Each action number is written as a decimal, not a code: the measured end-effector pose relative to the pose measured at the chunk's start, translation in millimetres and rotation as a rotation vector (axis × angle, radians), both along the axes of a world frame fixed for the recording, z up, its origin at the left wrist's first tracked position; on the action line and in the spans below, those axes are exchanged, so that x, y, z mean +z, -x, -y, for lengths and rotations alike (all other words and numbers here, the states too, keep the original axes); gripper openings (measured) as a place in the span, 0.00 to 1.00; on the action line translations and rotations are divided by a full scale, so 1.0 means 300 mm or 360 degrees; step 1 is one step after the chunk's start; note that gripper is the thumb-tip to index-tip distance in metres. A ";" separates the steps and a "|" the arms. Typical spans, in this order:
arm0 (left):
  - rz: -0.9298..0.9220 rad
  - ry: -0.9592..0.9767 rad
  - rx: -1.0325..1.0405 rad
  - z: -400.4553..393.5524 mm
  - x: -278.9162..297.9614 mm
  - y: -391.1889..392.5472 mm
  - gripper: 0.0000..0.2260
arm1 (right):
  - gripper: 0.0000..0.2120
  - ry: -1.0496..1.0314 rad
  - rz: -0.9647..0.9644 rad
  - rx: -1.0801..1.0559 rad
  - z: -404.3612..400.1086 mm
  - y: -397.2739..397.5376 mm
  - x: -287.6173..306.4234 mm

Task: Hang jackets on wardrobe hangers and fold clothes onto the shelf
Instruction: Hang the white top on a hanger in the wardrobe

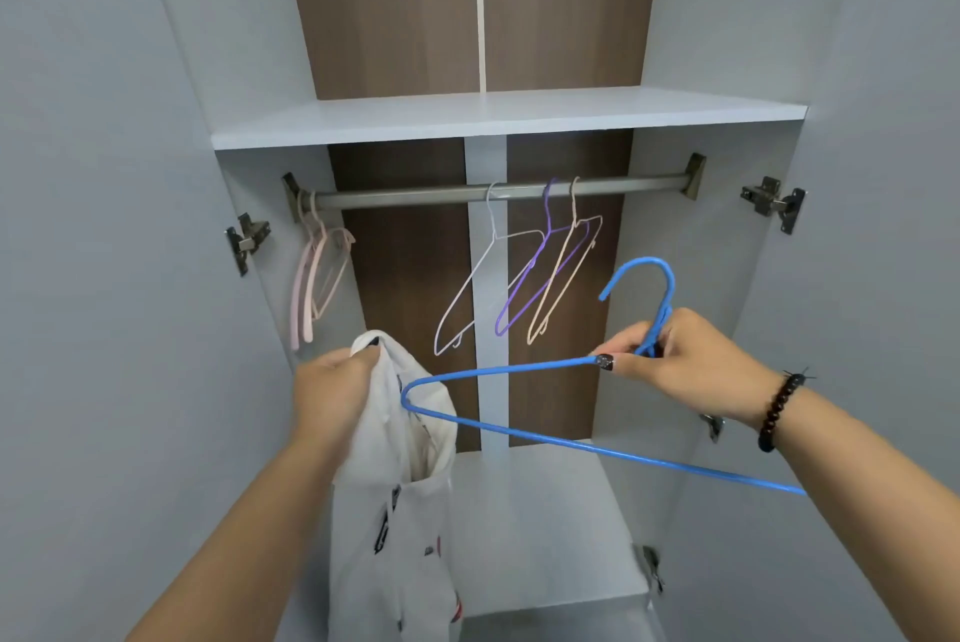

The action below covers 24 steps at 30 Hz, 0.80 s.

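Observation:
My left hand (332, 389) grips the top of a white jacket (400, 527) with dark and red prints, which hangs down in front of the wardrobe. My right hand (685, 363) pinches the neck of a blue wire hanger (519, 433) just below its hook. The hanger lies tilted, and its left end touches the jacket's upper part beside my left hand. Its right end runs behind my right forearm. Both hands are held below the metal rail (415, 197).
On the rail hang pink hangers (317, 278) at the far left and a white (483, 288), a purple (540, 272) and a beige hanger (566, 278) right of centre. A grey shelf (509, 116) lies above the rail, a lower shelf (540, 527) below. Both doors stand open.

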<state>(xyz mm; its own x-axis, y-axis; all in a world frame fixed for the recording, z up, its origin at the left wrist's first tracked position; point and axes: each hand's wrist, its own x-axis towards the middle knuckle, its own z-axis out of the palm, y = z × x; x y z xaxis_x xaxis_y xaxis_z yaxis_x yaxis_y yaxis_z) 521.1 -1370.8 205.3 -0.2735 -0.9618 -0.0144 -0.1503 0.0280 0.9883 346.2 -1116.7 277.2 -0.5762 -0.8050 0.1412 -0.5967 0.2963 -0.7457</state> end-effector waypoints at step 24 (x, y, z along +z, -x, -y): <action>0.0915 0.1607 -0.1024 -0.196 0.058 0.024 0.13 | 0.12 0.0555 0.0321 0.0087 0.190 -0.139 -0.162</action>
